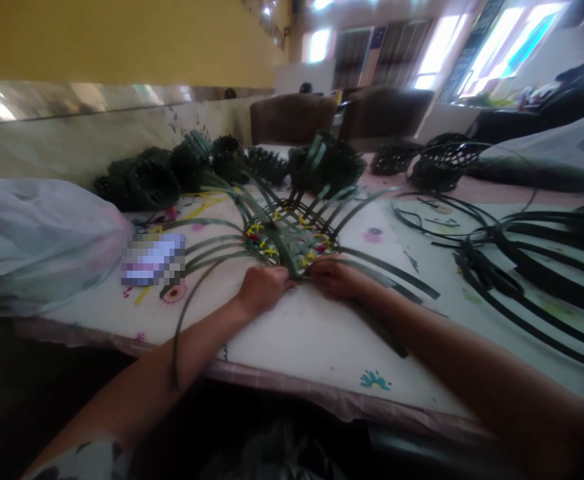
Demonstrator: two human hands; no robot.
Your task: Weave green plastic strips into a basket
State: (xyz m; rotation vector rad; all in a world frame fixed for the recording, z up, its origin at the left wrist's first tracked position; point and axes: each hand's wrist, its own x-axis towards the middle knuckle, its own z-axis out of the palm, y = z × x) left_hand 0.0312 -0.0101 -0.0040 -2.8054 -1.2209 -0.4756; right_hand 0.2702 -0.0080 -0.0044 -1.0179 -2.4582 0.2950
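Note:
In front of me on the table lies a half-woven basket base (292,233) of dark green flat strips, with yellow ties around its edge. Long loose strips fan out from it on all sides. My left hand (266,288) is closed at the near edge, its fingers pinching a green strip (285,250) that bends up across the base. Close beside it, my right hand (336,277) is also closed on the near edge, gripping the woven strips there. The fingertips of both hands are partly hidden and a little blurred.
Several dark green woven baskets (327,163) stand along the back of the table. Coils of green strip (512,253) and dark-handled scissors (495,270) lie at the right. To the left are a white plastic bag (42,240) and a blurred-out box-like item (155,259). Chairs (292,119) stand behind.

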